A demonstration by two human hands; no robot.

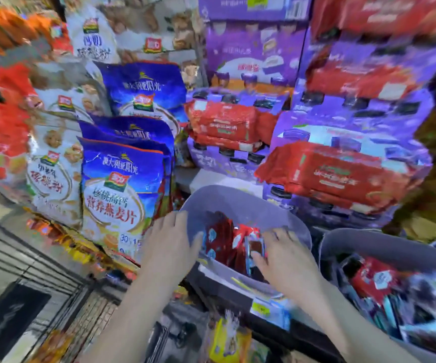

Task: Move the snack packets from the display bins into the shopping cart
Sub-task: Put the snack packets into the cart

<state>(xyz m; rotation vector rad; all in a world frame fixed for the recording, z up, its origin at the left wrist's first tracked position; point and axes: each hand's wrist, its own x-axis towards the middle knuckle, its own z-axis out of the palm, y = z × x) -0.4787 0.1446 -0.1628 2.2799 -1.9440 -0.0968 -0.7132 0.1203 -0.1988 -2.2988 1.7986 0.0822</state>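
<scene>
The red snack packets (223, 238) stand upright in a grey display bin (238, 196) on the shelf edge; none is lifted clear yet. The right hand (286, 256) is down among them, thumb and fingers seemingly pinched on the front packet (256, 246), though blur softens the contact. The left hand (169, 244) lies over the bin's left rim with its fingers straight, the tips against the outermost packet and curled round nothing.

To the right, a second bin (369, 243) holds a mixed heap of packets (376, 279), untouched. The shopping cart (28, 265) shows as wire mesh at the lower left; what lies in it is too blurred to tell. I judge the task mid-pick, with one bin partly stocked and the other full. Blue oatmeal bags (122, 184) stand beside the bin, and purple cartons (253, 53) are stacked behind it.
</scene>
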